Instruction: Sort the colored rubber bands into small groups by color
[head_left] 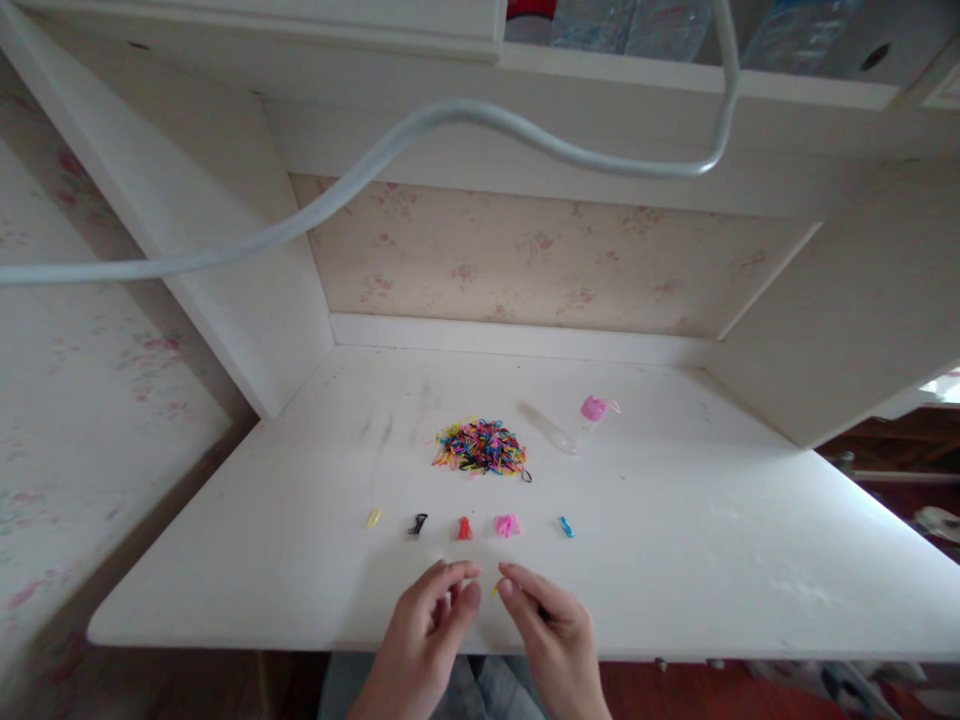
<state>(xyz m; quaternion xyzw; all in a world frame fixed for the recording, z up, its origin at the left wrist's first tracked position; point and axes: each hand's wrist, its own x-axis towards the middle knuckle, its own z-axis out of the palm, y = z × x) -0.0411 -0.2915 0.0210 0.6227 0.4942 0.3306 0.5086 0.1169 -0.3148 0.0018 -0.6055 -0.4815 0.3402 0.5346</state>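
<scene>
A pile of small coloured rubber bands [481, 447] lies mid-desk. In front of it runs a row of small sorted heaps: yellow [373, 517], black [418, 524], red [465, 528], pink [507, 525] and blue [566, 527]. My left hand [431, 630] and my right hand [544, 625] meet near the front edge, fingertips pinched together. A tiny yellow band [495, 590] shows between the fingertips of both hands.
A clear plastic bag [551, 428] with a pink cap [596, 407] lies behind the pile. The white desk [712, 540] sits in an alcove with side walls. A grey cable [480, 115] hangs across the top. Shelf items stand overhead.
</scene>
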